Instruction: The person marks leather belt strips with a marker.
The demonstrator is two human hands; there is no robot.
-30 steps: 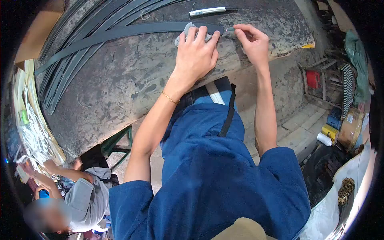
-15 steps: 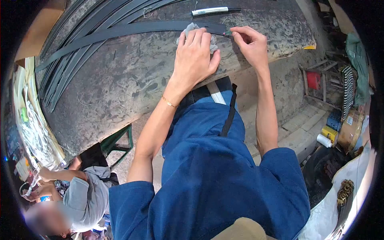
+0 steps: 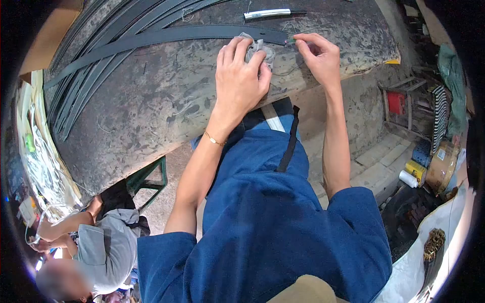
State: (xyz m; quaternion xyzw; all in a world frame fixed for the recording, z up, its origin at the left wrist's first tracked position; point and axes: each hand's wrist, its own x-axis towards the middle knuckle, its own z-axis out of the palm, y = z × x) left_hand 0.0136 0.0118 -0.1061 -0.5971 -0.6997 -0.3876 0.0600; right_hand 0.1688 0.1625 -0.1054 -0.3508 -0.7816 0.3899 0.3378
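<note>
A long dark strap, probably a belt, lies across the worktable with its squared end toward my right hand. My left hand is over the strap's lower edge with bent fingers, and a crumpled grey rag is bunched under its fingers and thumb. At the strap's end, my right hand pinches thumb and forefinger around something tiny with a bit of green showing; its kind is too small to tell. Beyond the strap lies a silver-white pen or marker with a dark tip.
Several more dark straps are piled on the left of the worktable. Below left, a co-worker in a grey shirt sits near a green stool. At the right are a wooden frame, a cardboard box and a white spool.
My left hand has shifted slightly left, uncovering more of the rag. My right hand has moved a little to the right, still pinching. The co-worker's arms have moved.
</note>
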